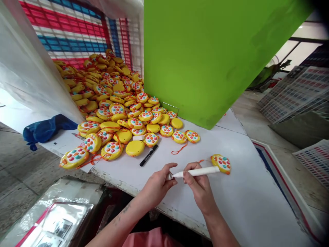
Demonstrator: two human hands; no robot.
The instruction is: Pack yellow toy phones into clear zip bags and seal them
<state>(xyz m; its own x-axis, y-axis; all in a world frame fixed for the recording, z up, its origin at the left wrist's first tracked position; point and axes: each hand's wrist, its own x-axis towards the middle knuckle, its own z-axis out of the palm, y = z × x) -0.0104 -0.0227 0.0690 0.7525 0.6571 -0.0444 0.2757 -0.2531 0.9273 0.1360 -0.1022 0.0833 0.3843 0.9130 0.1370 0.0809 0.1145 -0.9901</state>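
My right hand is closed round a white marker pen, its tip pointing left. Facing it, my left hand pinches a small white pen cap right at the marker's tip; whether the two touch I cannot tell. Beyond the marker's back end lies one yellow toy with coloured buttons on a white face and an orange cord. Left of my hands a black marker rests on the white table, beside a yellow toy lying plain side up.
A large heap of yellow toys fills the back left, spilling forward. Behind the table's middle stands a tall green panel. A blue cloth lies at the left edge. Plastic-wrapped packages sit below, at the lower left.
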